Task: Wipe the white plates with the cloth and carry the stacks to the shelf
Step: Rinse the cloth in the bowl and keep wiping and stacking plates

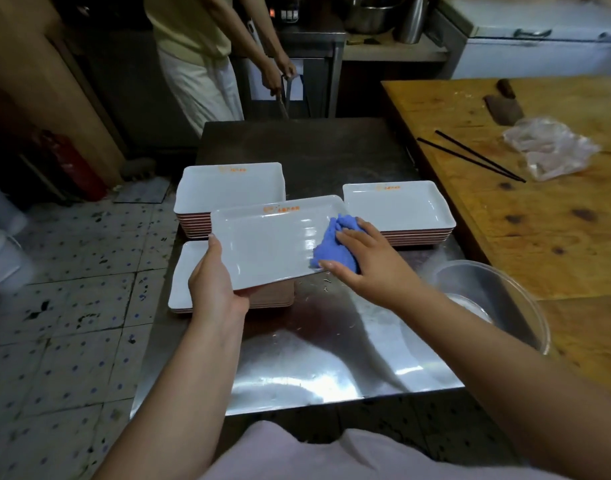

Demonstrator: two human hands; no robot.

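Wiping step: left hand (216,284) grips plate (273,242); right hand (361,256), fingers apparently flat, presses cloth (331,249). Next: stack it.

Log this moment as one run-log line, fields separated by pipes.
step: wiping | left hand: grips white plate by near-left corner | right hand: presses blue cloth on plate | three stacks on steel table

A shiny steel worktable (331,358) stands on a speckled, stained tile floor (65,306), its right edge against a worn wooden counter (556,237).
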